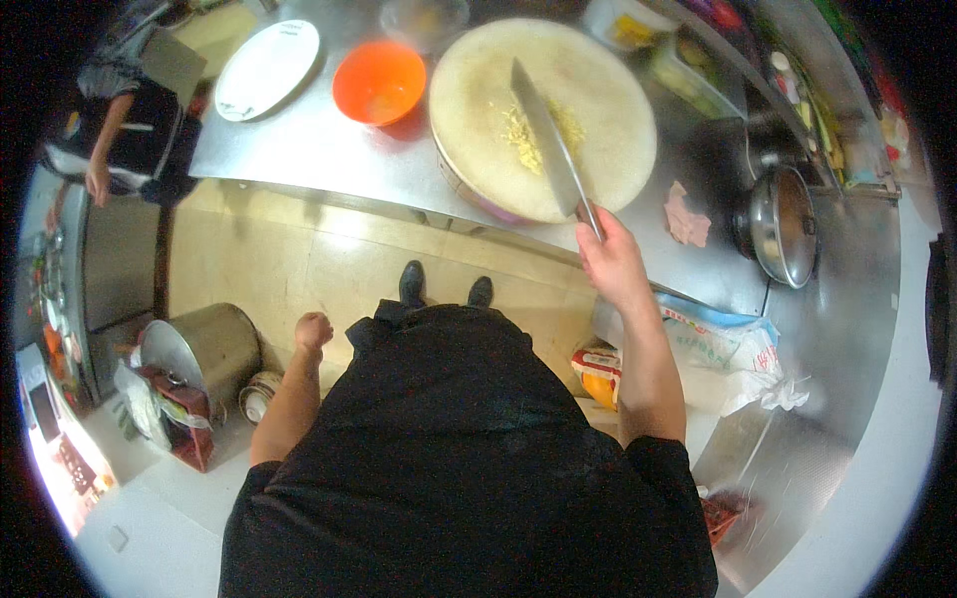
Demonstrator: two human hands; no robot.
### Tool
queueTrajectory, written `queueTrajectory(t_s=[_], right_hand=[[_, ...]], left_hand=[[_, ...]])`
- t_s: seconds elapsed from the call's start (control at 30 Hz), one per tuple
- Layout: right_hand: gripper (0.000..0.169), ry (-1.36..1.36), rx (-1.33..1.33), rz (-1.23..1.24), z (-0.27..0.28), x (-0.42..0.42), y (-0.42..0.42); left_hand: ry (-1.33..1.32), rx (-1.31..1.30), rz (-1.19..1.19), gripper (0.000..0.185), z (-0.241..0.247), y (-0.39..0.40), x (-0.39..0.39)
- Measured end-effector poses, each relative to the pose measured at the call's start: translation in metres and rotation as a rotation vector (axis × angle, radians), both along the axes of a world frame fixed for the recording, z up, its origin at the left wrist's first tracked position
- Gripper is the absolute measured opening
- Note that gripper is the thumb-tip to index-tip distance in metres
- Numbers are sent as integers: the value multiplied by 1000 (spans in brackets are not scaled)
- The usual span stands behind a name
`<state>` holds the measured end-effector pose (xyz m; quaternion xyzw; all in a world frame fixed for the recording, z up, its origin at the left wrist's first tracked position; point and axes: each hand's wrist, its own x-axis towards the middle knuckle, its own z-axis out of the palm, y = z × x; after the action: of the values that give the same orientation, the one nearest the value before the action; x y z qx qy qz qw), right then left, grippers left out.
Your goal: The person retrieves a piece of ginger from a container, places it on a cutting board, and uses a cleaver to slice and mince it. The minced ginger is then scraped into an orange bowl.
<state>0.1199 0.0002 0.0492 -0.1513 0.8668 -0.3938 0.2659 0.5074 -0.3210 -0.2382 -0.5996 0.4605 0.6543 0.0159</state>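
Observation:
My right hand (611,250) grips the handle of a large kitchen knife (546,138). Its broad blade lies across a thick round chopping board (478,78), over finely chopped pale-yellow food (525,146). Whether the blade touches the board cannot be told. Away from the counter, my left hand (314,330) hangs low over the floor, fingers curled, with nothing visible in it. An orange bowl (380,82) stands left of the board, and farther left is a white oval plate (268,69). A crumpled pink cloth (685,215) lies right of the board.
Right of the cloth stands a metal pan (785,226). Containers of food (691,71) line the counter's back right. A large metal pot (217,351) lies tilted at lower left. Another person (112,112) is at upper left. Bags (718,344) sit below the counter, right.

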Motion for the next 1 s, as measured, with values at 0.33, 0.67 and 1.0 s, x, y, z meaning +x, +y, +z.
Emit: queueTrajectory(t_s=[0.33,0.67,1.0], right_hand=[[36,-194,-117,-170,0,-1,15],[37,-254,-130,-243,14,-2,14],[37,-255,-196,-198,26,9,2]], left_hand=[[565,148,-808,22,263,30,-119],[150,-170,-1108,25,251,42,-142],[582,283,-899,17,245,16,-134]])
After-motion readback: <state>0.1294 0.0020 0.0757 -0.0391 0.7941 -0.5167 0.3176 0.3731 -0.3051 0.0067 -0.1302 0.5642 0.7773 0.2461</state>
